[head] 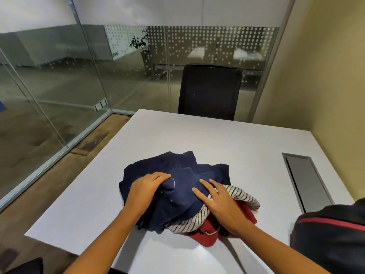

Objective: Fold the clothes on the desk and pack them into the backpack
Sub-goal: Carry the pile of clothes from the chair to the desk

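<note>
Two hands on a clothes heap [177, 196], left of the backpack [331, 240].
On the counter [197, 139], the left hand [147, 186] bunches the navy garment [177, 171] in curled fingers [162, 176]. The right hand [219, 202] lies flat and relaxed over the striped garment [243, 196] and red garment [207, 239].

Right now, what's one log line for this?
left hand: grips navy garment | right hand: flat on navy garment | backpack: at desk right | folding: not started

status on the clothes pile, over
Left hand grips navy garment, right hand flat on pile. Nothing folded yet. Backpack at right, nothing between.
</note>
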`<act>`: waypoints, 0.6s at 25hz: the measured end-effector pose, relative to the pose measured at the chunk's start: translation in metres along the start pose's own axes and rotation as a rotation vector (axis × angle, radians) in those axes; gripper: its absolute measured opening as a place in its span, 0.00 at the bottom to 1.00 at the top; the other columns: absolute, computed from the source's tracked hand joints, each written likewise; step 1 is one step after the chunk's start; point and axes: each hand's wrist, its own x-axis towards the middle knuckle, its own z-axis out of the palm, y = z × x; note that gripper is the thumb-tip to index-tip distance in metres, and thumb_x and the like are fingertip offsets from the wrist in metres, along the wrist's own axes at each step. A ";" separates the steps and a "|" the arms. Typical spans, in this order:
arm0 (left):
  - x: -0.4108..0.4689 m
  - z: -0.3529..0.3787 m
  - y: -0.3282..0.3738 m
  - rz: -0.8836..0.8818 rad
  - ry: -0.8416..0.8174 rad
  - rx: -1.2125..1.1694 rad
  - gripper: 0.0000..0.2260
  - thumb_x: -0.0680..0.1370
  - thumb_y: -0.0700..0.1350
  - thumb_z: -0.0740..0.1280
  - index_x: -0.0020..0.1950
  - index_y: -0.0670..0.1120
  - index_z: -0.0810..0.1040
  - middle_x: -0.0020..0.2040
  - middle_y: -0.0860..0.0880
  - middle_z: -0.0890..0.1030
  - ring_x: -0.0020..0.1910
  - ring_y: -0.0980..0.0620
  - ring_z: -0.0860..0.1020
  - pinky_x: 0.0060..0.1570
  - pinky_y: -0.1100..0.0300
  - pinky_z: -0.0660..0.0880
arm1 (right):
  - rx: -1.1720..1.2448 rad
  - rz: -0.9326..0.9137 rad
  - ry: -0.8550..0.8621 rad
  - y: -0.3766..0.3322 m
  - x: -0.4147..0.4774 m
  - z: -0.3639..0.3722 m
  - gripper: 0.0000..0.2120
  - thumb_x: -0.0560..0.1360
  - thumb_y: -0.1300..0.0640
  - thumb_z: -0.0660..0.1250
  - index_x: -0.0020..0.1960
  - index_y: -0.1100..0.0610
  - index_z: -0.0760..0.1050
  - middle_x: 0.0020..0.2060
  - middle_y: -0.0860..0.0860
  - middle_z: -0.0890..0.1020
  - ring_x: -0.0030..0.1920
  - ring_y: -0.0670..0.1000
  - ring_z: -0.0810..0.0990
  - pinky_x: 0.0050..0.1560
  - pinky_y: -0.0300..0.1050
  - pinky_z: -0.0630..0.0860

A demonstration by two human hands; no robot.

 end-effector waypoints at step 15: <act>-0.010 0.081 0.019 -0.142 -0.233 0.400 0.31 0.73 0.73 0.47 0.75 0.67 0.53 0.79 0.56 0.50 0.76 0.39 0.49 0.68 0.30 0.43 | 0.308 0.599 -0.224 0.006 -0.015 0.040 0.27 0.73 0.27 0.38 0.72 0.25 0.41 0.77 0.44 0.33 0.74 0.56 0.26 0.64 0.67 0.25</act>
